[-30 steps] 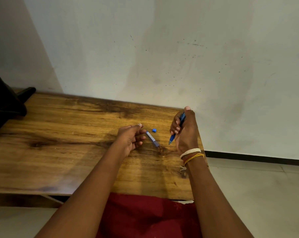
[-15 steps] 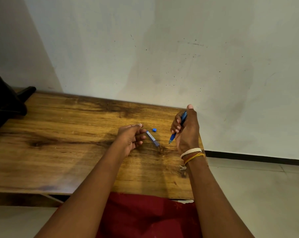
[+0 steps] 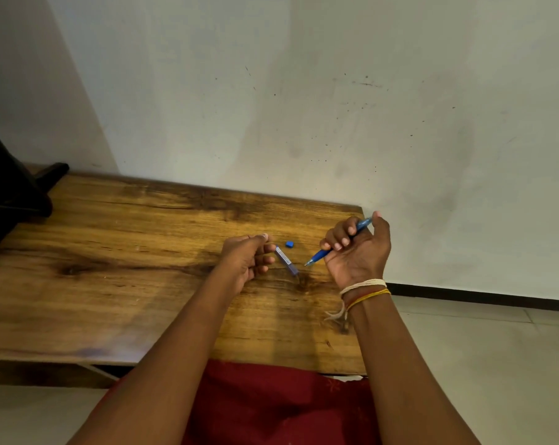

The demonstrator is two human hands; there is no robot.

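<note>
Right hand clenched round blue pen, palm up, above desk's far right corner; pen tip slants down-left. Left hand just left of it, fingers curled, pinching top end of small bluish tube, which slants toward pen tip. Little blue cap lies on desk between hands, just beyond tube. Thread bands on right wrist.

The worktop is wood with dark grain streaks and a soft satin sheen. The blue pen and the small blue cap look like smooth plastic, as does the slim clear tube. Thread bands on the wrist are matt.
</note>
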